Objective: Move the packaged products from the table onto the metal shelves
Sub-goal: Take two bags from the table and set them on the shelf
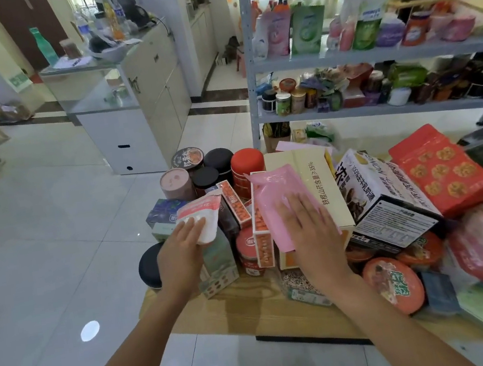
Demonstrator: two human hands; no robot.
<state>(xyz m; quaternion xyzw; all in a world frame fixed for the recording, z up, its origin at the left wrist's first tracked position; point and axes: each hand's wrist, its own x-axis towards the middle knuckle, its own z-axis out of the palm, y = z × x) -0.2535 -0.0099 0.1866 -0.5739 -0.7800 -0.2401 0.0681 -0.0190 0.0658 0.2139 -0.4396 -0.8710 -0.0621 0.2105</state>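
1. Pink pouch (270,197): flat, glossy, plain pink all over, with a folded corner at its far end. Lay tilted across a cream carton (310,173) and an orange-and-white box (263,241), directly beneath the right grip (312,228), in the heap on the wooden counter (251,308).
2. Right grip: pressed palm-down on the pouch's near half, fingers straight and slightly spread, pinching nothing.
3. White-and-pink pouch (203,210): soft, white-bodied, with a salmon band across its far end. Sat under the fingers of the left grip (180,250), on top of a green box (218,260), well to the left of the right grip.
4. Left grip: fingers laid side by side over the pouch's near end. Thumb hidden, so could not tell whether it pinched the pouch or merely rested on it.
5. Metal shelves (371,54): stood beyond both grips, already crowded with bottles, jars and refill bags, all too blurred to name.
6. Hidden or cut off: near edge of the pink pouch covered by the right grip; black lid (149,267) partly covered by the left wrist; red flowered bag (439,167) overlapped by a dark package to its right.
7. Readable: "铁棍山药含量≥35%" printed along the cream carton just right of the right grip's fingertips; "NOW" on a white box (374,189) farther right, remainder unclear. Print on the salmon band too small to read.
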